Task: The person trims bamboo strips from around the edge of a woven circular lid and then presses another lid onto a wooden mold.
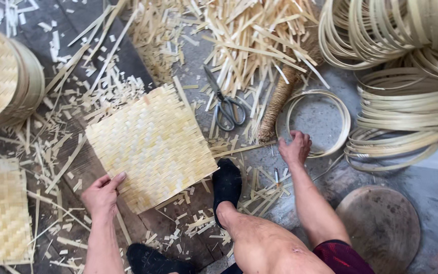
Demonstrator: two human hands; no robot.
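A square woven bamboo mat [150,144] lies flat on the ground in front of me. My left hand [102,193] rests at its near left edge, thumb touching the weave. My right hand [295,148] reaches to the right and grips the near rim of a single bamboo hoop [343,122] lying on the ground. My black-socked foot [227,185] presses on the mat's near right corner. Grey scissors [226,106] lie shut beyond the mat.
Stacks of bamboo hoops [406,109] fill the right and top right. Loose strips and offcuts [249,45] litter the top. A stack of woven round trays [3,76] sits left, another woven mat [1,213] at bottom left, a round wooden disc [381,228] at bottom right.
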